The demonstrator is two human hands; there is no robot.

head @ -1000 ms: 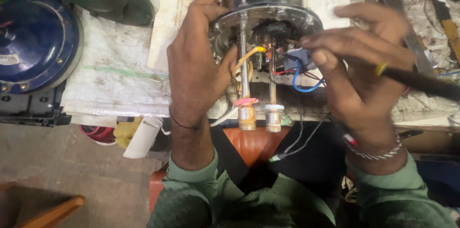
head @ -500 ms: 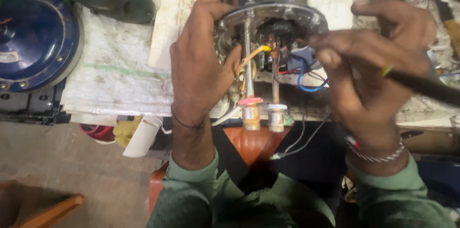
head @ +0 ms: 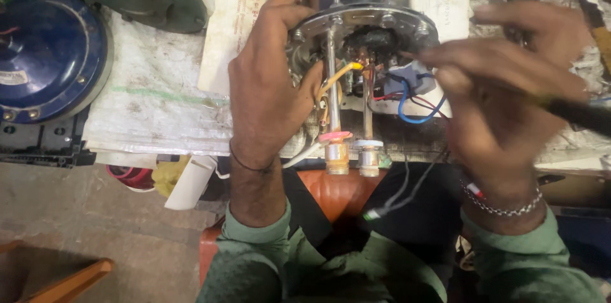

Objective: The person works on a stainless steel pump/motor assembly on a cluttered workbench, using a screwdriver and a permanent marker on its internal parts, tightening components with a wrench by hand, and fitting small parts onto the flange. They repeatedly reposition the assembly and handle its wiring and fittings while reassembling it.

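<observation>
While the left hand [head: 270, 90] clamps its fingers on the round, dull metal flange [head: 366, 23] at the bench's near edge, the blurred right hand [head: 509, 93] pinches a dark-handled tool [head: 579, 115] toward its tangled wires [head: 407, 96]. Two brass-tipped pipes [head: 350, 150] overhang the edge; woven sacking [head: 153, 99] lies left.

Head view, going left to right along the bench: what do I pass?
Blue round housing → white woven sheet → left hand → round metal flange plate → blue wire loop → right hand.
</observation>
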